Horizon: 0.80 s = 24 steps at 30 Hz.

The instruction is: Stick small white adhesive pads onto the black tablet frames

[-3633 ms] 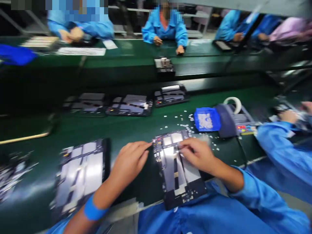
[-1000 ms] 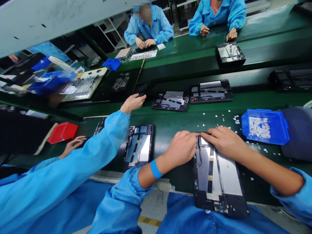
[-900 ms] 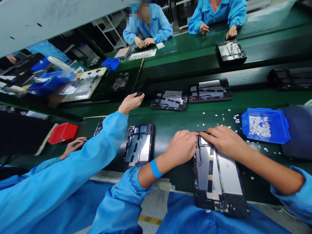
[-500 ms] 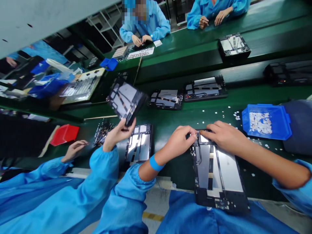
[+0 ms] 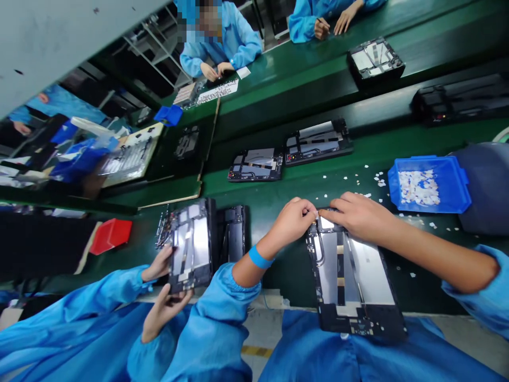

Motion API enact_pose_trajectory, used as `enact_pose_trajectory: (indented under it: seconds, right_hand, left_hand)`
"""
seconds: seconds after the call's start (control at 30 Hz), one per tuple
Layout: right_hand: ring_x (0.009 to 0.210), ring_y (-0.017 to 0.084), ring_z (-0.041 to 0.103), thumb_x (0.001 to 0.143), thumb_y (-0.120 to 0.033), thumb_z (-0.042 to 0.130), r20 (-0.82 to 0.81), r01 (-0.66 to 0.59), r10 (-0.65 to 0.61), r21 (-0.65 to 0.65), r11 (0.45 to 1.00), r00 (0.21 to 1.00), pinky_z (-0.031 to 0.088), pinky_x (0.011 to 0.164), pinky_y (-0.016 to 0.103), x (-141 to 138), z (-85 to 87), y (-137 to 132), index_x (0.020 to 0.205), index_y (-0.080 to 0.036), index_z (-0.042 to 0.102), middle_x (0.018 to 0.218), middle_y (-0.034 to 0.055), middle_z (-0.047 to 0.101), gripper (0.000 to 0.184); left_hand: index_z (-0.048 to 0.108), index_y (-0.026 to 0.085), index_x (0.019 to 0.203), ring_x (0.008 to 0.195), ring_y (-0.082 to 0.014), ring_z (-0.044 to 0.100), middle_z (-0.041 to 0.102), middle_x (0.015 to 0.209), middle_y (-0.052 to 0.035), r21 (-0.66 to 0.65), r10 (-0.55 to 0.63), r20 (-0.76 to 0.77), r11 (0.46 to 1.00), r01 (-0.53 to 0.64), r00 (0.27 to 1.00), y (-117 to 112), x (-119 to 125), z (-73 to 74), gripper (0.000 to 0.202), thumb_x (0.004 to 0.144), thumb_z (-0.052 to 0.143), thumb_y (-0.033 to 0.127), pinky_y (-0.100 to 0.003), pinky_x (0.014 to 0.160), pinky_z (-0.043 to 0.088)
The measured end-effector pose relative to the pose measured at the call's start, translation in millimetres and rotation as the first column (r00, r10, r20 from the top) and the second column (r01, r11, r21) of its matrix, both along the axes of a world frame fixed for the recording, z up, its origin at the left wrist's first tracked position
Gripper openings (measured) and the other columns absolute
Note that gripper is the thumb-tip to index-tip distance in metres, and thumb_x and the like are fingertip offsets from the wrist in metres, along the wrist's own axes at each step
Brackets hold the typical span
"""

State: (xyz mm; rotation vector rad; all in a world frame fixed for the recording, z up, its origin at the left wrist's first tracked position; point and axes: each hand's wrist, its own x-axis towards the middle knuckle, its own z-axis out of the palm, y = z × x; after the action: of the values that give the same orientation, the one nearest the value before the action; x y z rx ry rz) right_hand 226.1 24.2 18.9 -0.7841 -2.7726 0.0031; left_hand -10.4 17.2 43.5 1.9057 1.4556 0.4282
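Note:
An opened tablet [image 5: 332, 276] with its dark frame and silvery inner plates showing lies in front of me, its near end over the bench edge. At its top left corner my left hand [image 5: 292, 223] pinches thumb and forefinger together; whatever is between them is too small to name. My right hand [image 5: 358, 217] lies across the tablet's top edge, forefinger reaching to that same corner and meeting the left fingertips. Its other fingers are bent and its thumb is hidden. Right of the tablet stands a blue bin [image 5: 429, 204] of small white pieces.
At my left a co-worker's hands [image 5: 167, 313] hold another opened tablet [image 5: 191, 244], beside a further tablet [image 5: 236, 233] on the bench. Two tablets [image 5: 256, 163] [image 5: 318, 140] lie beyond. A red bin [image 5: 111, 236] is far left; white scraps [image 5: 379, 180] dot the green surface.
The co-worker's raised tablet has come down toward the bench and is now between both their hands. My own hands stay at the tablet's top left corner, shifting only slightly.

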Motion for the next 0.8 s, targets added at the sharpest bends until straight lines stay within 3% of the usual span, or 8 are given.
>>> enact_pose_trajectory:
  seconds: [0.3, 0.8]
  right_hand:
    - [0.087, 0.024, 0.046, 0.093, -0.007, 0.058, -0.023, 0.004, -0.004, -0.006, 1.000, 1.000, 0.029, 0.072, 0.034, -0.1, 1.4, -1.4, 0.130, -0.020, 0.069, 0.097, 0.0100, 0.066, 0.040]
    - [0.086, 0.023, 0.047, 0.096, -0.010, 0.056, -0.049, 0.005, -0.004, 0.033, 0.999, 0.999, 0.031, 0.072, 0.035, -1.2, -0.7, -1.4, 0.130, -0.020, 0.070, 0.094, 0.0093, 0.067, 0.038]
  left_hand:
    - [0.069, 0.020, 0.083, 0.086, -0.0190, 0.059, 0.065, 0.085, -0.0016, 0.023, 0.069, 0.049, 0.997, -0.070, 0.996, -6.6, 3.3, -8.5, 0.012, 0.089, 0.061, 0.013, -0.031, 0.077, 0.048]
    - [0.058, 0.022, 0.080, 0.088, -0.0189, 0.056, 0.059, 0.084, -0.0001, 0.139, 0.200, -0.035, 0.971, -0.193, 0.979, -19.4, 16.2, -16.9, 0.014, 0.091, 0.062, 0.012, -0.032, 0.079, 0.044]
